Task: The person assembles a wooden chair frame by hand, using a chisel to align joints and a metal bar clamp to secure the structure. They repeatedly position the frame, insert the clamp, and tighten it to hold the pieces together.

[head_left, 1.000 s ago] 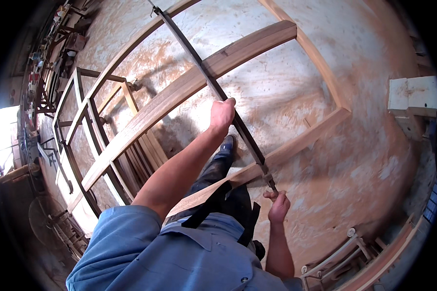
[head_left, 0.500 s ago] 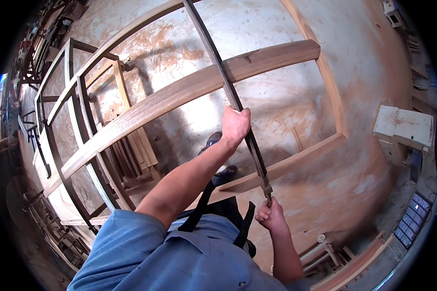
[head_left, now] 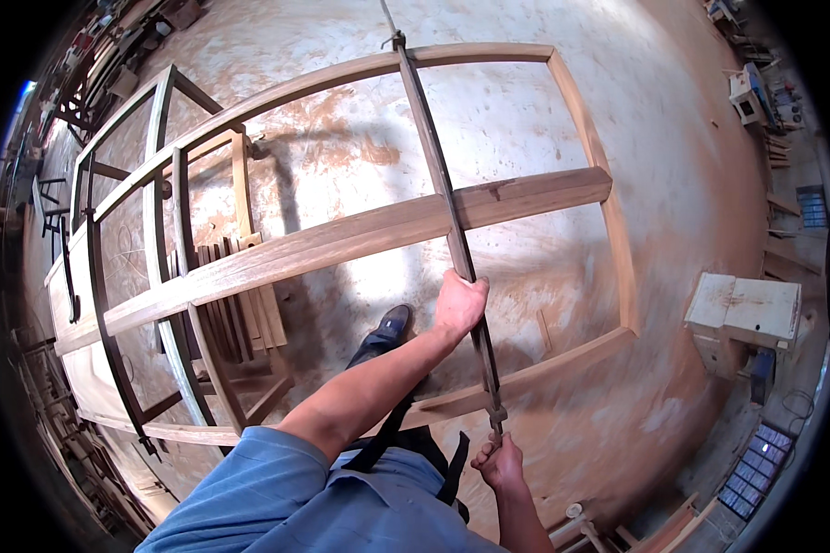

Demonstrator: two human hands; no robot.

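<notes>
A long dark bar clamp [head_left: 431,152] lies across a wooden frame [head_left: 341,240], spanning its far rail, wide middle rail and near rail. My left hand [head_left: 461,302] is wrapped around the bar between the middle and near rails. At the clamp's near end, just outside the near rail, my right hand [head_left: 500,463] is closed on the screw handle, which its fingers mostly cover. The clamp's far end extends past the far rail. Another dark bar clamp [head_left: 111,332] crosses the left part of the frame.
A metal stand [head_left: 157,138] shows beneath the frame's left part. Several wooden boards [head_left: 263,313] are stacked below it. To the right stand a whitish box-shaped machine [head_left: 745,309] and a dark gridded panel [head_left: 756,470]. Timber lines the left wall. My shoe [head_left: 395,321] shows through the frame.
The view has shifted, so the frame and clamp sit lower in it and the clamp's far end has come into sight. Both hands keep their holds on the clamp.
</notes>
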